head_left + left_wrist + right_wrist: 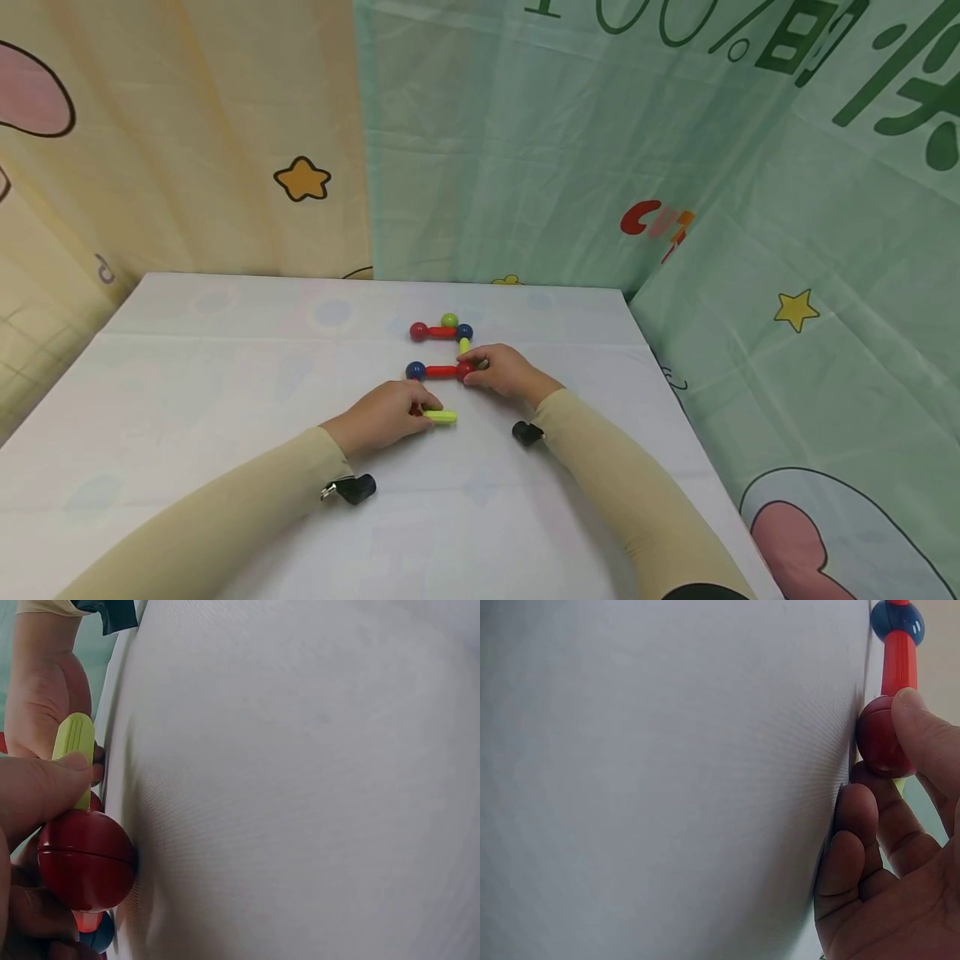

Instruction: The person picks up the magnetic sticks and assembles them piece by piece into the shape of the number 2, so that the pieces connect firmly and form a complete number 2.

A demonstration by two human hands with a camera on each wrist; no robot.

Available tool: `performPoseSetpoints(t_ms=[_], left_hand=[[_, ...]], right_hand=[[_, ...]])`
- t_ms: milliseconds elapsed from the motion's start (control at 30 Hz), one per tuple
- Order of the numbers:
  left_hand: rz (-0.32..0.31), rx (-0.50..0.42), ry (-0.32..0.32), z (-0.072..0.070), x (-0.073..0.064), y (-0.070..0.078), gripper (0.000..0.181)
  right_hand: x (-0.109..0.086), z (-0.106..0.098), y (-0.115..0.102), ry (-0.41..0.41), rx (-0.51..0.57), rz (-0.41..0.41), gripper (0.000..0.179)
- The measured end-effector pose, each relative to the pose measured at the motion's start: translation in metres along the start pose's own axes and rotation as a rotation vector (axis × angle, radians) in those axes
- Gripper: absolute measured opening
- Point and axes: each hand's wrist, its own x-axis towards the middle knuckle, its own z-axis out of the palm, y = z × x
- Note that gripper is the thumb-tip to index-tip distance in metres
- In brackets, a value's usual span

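Observation:
In the left hand (386,414), thumb and fingers pinch a yellow-green toy rod (441,417). One end of this rod meets a red ball (86,859), hidden under the hand in the head view. The right hand (504,370) pinches another red ball (466,369) between thumb and fingers. A red rod (440,372) joins that ball to a blue ball (416,370) on the left. Behind the right fingers, a second yellow-green rod (464,344) runs back to another blue ball (464,332).
At the far end of the ball-and-rod figure, a red rod (442,332) ends in a red ball (418,332). A green ball (449,320) sits just behind it. The white-covered table (225,375) backs onto printed curtains (480,167).

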Motion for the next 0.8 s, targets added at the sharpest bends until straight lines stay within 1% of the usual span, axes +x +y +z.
performPoseSetpoints(t_ms=[200, 467, 800], left_hand=[[0.016, 0.029, -0.008, 0.0007, -0.0001, -0.0011, 0.021], [0.016, 0.044, -0.014, 0.0002, -0.0016, -0.0016, 0.021], [-0.028, 0.008, -0.023, -0.0004, -0.0008, -0.0007, 0.023]], right_hand=[[-0.0002, -0.0003, -0.0002, 0.003, -0.006, 0.000, 0.041], [0.0000, -0.0008, -0.0005, -0.002, 0.018, 0.009, 0.041], [-0.0007, -0.0008, -0.0013, 0.001, 0.003, 0.011, 0.041]])
